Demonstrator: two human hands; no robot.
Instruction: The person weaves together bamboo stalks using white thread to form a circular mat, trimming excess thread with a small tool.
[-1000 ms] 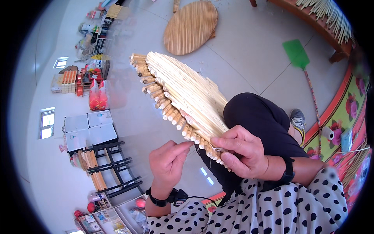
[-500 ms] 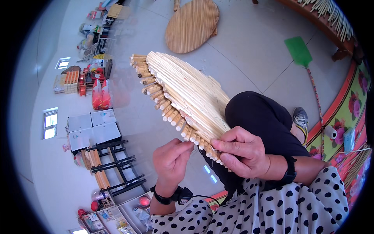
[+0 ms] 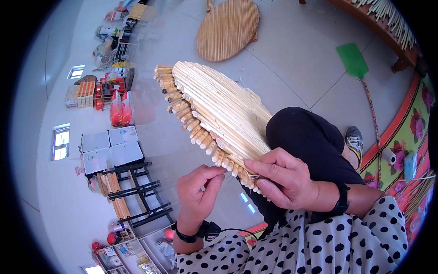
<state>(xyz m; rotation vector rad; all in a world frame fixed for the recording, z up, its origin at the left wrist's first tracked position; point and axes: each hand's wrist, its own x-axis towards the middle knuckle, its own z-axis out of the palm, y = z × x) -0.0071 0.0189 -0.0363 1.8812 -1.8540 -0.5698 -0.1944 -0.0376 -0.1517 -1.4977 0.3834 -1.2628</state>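
Observation:
A pale disc of straight, peeled stalks (image 3: 223, 107) lies tilted against my bent knee. Along its lower left edge, thicker stalks with cut ends (image 3: 205, 141) stick out in a row. My right hand (image 3: 285, 178) pinches the near end of this edge between thumb and fingers. A thin, shiny piece of metal or wire (image 3: 253, 176) shows at its fingertips. Just left of the edge is my left hand (image 3: 198, 192), its fingers curled and its index fingertip close to the stalk ends. Whatever lies in its fingers, if anything, is hidden.
A browner round stalk disc (image 3: 228, 29) rests on the tiled floor ahead. To the right are a green fly swatter (image 3: 352, 60), a white thread spool (image 3: 388, 156) on a flowered mat, and a wooden table (image 3: 385, 25) bearing stalks. Black metal frames (image 3: 139, 192) stand left.
My left thumb has moved down, away from the index fingertip. The right fingers have shifted slightly at the edge, and more of the shiny piece shows. The disc stays nearly in place.

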